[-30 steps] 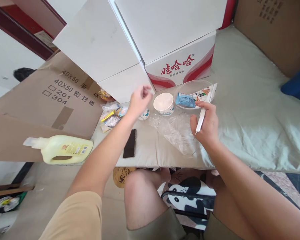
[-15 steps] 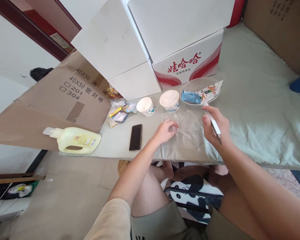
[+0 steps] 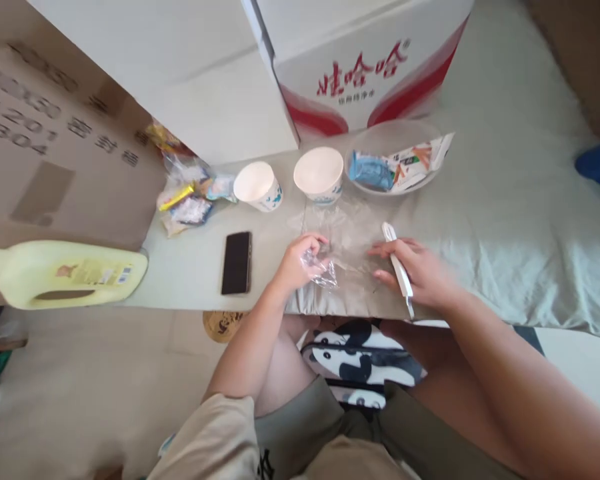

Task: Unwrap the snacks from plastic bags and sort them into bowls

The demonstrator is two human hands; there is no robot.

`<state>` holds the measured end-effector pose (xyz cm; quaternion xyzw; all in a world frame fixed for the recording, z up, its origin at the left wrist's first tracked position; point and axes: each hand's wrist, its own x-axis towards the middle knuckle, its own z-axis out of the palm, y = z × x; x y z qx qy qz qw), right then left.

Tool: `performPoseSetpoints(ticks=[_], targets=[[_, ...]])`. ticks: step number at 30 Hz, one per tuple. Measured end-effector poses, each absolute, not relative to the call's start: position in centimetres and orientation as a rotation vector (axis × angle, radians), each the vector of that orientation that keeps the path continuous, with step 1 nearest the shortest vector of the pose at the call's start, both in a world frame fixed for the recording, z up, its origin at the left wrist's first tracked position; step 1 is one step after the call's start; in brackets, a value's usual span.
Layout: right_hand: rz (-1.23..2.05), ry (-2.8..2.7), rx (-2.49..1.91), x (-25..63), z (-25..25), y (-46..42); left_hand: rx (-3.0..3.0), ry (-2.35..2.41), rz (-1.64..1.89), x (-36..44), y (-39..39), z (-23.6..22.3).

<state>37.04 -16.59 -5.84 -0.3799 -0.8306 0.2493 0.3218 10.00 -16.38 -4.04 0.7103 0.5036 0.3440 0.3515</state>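
Note:
My left hand point(image 3: 303, 261) is closed on a bunch of crumpled clear plastic film point(image 3: 325, 275), just in front of the paper cups. Part of the film lies loose on the cloth towards my right hand point(image 3: 420, 270), which holds a slim white utility knife point(image 3: 401, 270). The knife's thin grey end points back towards me, and my thumb and fingertips reach out beside the film. Beyond the hands stand two white paper cups, a left one point(image 3: 260, 188) and a right one point(image 3: 320, 175). A clear plastic bowl point(image 3: 405, 192) holds a blue packet point(image 3: 373, 171) and a white snack packet point(image 3: 415, 167).
A dark phone point(image 3: 237, 263) lies left of my left hand. Small wrapped snacks point(image 3: 193, 203) sit against a brown carton point(image 3: 45, 147). A yellow bottle point(image 3: 75, 273) lies on its side at the left edge. White boxes point(image 3: 360, 87) stand behind the cups.
My left hand came back from beside the left cup and gathered the plastic film towards me. My right hand has lowered nearer the film with the knife. The view has shifted down and closer.

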Motion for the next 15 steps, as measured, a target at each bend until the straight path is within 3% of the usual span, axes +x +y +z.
performPoseSetpoints(ticks=[6, 15], targets=[[0.744, -2.383, -0.923, 37.2, -6.4, -16.4, 1.566, 1.521, 1.056, 6.7, -17.0, -4.3], [0.438, -2.238, -1.074, 36.0, -6.5, -17.2, 1.331, 1.491, 1.406, 6.6, -16.2, -4.5]])
